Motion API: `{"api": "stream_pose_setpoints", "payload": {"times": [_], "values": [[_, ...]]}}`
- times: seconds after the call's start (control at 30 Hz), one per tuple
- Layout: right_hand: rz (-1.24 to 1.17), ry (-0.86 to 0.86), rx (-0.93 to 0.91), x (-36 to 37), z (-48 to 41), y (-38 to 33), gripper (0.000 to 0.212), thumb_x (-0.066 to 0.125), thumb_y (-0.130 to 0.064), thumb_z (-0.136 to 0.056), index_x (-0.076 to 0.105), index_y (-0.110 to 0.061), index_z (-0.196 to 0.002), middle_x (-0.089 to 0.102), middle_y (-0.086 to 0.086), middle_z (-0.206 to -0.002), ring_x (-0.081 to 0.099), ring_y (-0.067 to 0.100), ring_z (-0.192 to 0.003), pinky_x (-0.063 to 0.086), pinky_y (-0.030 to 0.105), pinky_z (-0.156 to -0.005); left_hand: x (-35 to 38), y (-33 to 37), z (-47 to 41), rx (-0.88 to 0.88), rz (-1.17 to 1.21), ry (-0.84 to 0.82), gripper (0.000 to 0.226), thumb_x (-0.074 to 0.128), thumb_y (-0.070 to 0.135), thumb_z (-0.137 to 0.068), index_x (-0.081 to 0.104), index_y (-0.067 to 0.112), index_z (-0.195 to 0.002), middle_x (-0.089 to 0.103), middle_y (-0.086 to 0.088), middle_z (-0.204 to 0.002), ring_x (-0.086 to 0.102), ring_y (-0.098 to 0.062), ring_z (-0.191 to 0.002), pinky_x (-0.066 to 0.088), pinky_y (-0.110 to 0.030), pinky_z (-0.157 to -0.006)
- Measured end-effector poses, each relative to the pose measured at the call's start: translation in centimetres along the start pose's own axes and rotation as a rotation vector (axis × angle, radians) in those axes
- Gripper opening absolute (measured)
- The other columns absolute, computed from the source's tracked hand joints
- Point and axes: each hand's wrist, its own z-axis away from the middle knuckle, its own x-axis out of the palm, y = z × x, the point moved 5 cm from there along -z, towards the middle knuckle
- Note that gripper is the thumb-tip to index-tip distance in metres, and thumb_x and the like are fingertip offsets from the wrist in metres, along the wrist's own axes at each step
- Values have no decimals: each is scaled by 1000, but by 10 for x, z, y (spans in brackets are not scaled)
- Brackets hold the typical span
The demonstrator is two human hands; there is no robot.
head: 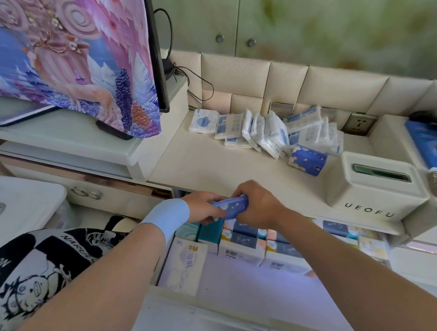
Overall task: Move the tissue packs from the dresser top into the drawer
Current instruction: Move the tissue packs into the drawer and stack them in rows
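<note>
Purple tissue pack (230,202) gripped w/ left hand (201,207) & right hand (257,205) over drawer (249,314) (white packs (270,133) on dresser top (206,166)).

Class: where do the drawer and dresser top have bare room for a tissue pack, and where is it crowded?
Free: drawer floor in front of the rows of packs, right of the white pack; dresser top between the tissue pile and its front edge. Crowded: drawer's back.
</note>
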Motion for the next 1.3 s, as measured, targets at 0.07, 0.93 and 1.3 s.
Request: {"api": "stream_pose_setpoints", "payload": {"times": [0.07, 0.93, 1.3], "values": [[12, -168, 92, -2, 12, -3, 23, 73, -23, -74, 57, -22, -91, 58, -3, -88, 54, 14, -75, 42, 24, -60, 6, -4, 8, -46, 22, -18, 21, 56, 31, -96, 62, 13, -104, 65, -10, -94, 66, -23, -79, 55, -36, -88], [-98, -400, 570, 85, 44, 4, 22, 50, -18, -99, 61, 0, -108, 71, 13, -101, 74, 22, -76, 61, 32, -61, 37, -16, 21, 48, -784, -85, 43, 56, 29, -94, 53, 32, -137, 55, 0, -136, 54, -23, -116, 47, -32, -93], [300, 287, 369, -89, -18, 55, 40, 52, -15, -91, 53, -20, -130, 45, 10, -135, 46, 29, -123, 46, 40, -97, -13, 108, -46, 284, -446, 240, 35, 57, 27, -94, 57, 27, -129, 60, 4, -126, 57, -19, -108, 46, -34, -96]]}}
